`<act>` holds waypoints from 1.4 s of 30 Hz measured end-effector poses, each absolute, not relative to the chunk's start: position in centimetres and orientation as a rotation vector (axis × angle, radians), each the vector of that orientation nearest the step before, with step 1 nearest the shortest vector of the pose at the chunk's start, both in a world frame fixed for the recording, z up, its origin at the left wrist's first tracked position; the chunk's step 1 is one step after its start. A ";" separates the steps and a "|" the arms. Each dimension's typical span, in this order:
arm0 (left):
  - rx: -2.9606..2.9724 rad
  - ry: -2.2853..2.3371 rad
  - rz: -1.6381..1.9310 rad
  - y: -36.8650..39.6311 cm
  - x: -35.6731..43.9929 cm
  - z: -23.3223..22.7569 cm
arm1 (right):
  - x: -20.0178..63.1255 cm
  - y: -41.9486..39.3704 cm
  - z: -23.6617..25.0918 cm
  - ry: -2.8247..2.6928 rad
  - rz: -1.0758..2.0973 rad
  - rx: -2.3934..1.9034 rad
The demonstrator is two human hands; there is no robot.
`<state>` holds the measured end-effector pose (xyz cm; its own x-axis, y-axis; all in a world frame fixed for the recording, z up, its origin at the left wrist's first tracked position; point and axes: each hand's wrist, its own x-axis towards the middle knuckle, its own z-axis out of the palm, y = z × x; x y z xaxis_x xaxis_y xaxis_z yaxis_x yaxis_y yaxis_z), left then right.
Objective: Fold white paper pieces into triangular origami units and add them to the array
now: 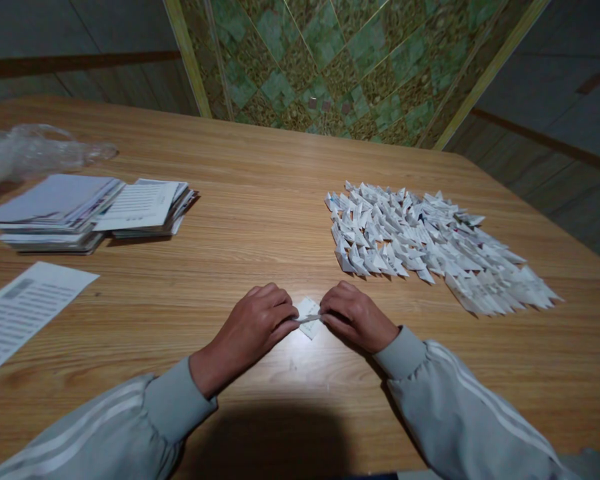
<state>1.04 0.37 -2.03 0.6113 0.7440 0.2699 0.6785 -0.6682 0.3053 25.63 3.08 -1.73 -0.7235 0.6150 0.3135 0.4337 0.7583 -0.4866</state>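
1. Left hand (257, 320) and right hand (353, 315) both pinch a small paper slip (307, 317) between them, low on the table (260, 200).
2. Uneven pressure could skew the crease.
3. A sleeve could scatter the folded pieces (420, 243) beyond the right hand.

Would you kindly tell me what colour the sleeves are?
Light grey sleeves with paler stripes along the arms, seen in the head view.

Home room: wooden table (260, 200), patterned floor tiles (330, 60)
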 end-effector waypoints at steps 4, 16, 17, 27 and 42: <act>2.613 1.252 0.599 0.2 1.4 -2.2 | 25.4 2.8 -1.7 -2.512 0.478 -0.901; 2.511 1.439 0.595 0.2 2.2 -2.4 | 24.7 2.7 -2.7 -2.506 0.321 -1.191; 2.497 1.452 0.605 0.2 2.1 -2.5 | 24.5 2.6 -2.6 -2.507 0.306 -1.221; 2.462 1.475 0.614 0.2 2.2 -2.5 | 23.7 2.2 -2.6 -2.481 0.224 -1.335; 2.595 1.366 0.620 0.3 2.5 -2.5 | 23.1 2.1 -2.6 -2.446 0.113 -1.432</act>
<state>2.55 0.26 -2.51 0.5016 0.8147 0.2908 0.7555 -0.5763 0.3115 23.08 2.05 -2.60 -0.4559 0.8624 0.2200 0.8384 0.4991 -0.2191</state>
